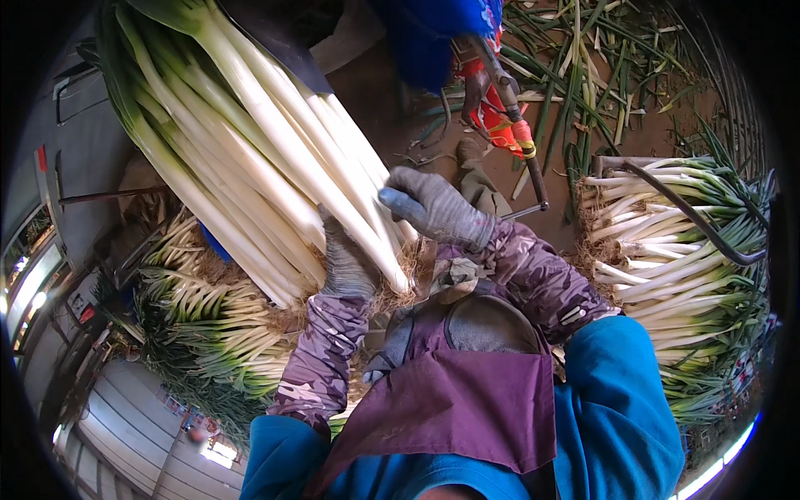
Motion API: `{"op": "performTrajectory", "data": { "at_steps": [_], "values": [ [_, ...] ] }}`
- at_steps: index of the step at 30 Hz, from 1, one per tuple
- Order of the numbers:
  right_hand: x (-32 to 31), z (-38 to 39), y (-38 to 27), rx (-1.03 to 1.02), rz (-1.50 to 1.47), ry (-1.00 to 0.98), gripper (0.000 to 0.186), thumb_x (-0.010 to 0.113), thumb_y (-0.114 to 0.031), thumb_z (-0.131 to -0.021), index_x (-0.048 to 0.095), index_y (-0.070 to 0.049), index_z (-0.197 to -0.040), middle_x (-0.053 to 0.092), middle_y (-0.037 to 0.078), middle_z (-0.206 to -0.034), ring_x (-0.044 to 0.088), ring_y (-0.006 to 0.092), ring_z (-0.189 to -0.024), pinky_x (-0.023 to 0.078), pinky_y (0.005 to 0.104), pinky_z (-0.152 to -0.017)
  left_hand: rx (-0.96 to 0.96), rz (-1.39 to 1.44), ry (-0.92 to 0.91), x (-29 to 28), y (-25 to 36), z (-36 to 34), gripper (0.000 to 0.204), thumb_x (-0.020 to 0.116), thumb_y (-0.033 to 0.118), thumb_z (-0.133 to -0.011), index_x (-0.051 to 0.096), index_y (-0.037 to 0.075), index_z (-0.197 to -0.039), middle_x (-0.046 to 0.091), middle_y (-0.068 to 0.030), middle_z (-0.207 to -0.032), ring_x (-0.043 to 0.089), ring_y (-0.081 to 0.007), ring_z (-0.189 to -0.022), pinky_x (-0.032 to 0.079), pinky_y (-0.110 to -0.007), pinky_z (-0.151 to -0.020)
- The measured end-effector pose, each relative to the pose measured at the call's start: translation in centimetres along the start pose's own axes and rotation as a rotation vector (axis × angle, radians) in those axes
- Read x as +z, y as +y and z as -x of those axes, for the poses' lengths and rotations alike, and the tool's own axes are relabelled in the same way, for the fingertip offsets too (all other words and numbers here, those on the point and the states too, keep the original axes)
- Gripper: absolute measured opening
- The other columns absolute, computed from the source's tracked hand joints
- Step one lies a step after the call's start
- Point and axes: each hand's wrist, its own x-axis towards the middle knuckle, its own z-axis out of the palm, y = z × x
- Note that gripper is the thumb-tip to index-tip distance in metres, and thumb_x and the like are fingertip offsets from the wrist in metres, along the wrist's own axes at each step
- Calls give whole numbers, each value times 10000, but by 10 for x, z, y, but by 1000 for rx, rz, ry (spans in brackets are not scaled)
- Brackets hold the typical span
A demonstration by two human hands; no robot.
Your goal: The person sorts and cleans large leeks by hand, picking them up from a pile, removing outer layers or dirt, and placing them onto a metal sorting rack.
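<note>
A big bundle of long green onions (218, 137), thick and white with roots at the lower end, slants from the upper left toward my lap. My left hand (348, 265), in a grey glove, is in among the root ends and closed round a white stalk (337, 196); that stalk hides part of its fingers. At the bundle's right edge my right hand (442, 210), gloved in grey with blue on the fingers, is curled closed against the white stalks. What its fingers pinch, if anything, is hidden.
Stacked green onions (667, 267) lie at the right beside a bent metal bar (700, 218). Another pile (225, 333) lies at the lower left. Cut green leaves (596, 75) litter the floor. A metal frame with red cloth (500, 121) and a blue bag (425, 42) stands ahead.
</note>
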Motion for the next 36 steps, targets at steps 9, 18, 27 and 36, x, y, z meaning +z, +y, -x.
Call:
{"op": "performTrajectory", "data": {
  "at_steps": [9,18,27,36],
  "values": [
    [23,6,-5,-282,370,-72,271,613,-345,-934,575,-103,-1050,669,211,-841,669,423,-795,523,491,-698,-84,-77,-80,-37,-7,-13,926,573,789,-805,488,35,-1336,645,-115,-1058,677,-233,-900,608,-349,-769],
    [7,36,-2,-167,88,-101,325,593,-386,-972,611,-63,-998,659,194,-760,671,409,-763,522,479,-706,33,-17,70,-8,-12,6,874,562,750,-846,471,73,-1391,616,-132,-1208,619,-302,-1072,545,-435,-930],
    [25,16,-67,-122,730,-215,498,525,-539,-941,656,-61,-891,658,197,-698,678,390,-687,526,508,-648,60,-144,32,-11,-4,9,886,432,756,-908,384,81,-1480,526,-153,-1393,552,-310,-1239,460,-423,-1071],
    [25,34,-46,-132,599,-272,541,455,-549,-987,660,-59,-882,648,189,-682,674,384,-681,523,503,-652,362,-286,10,42,82,-39,885,398,748,-929,382,60,-1486,484,-162,-1441,522,-295,-1269,453,-411,-1072]
  ]
}}
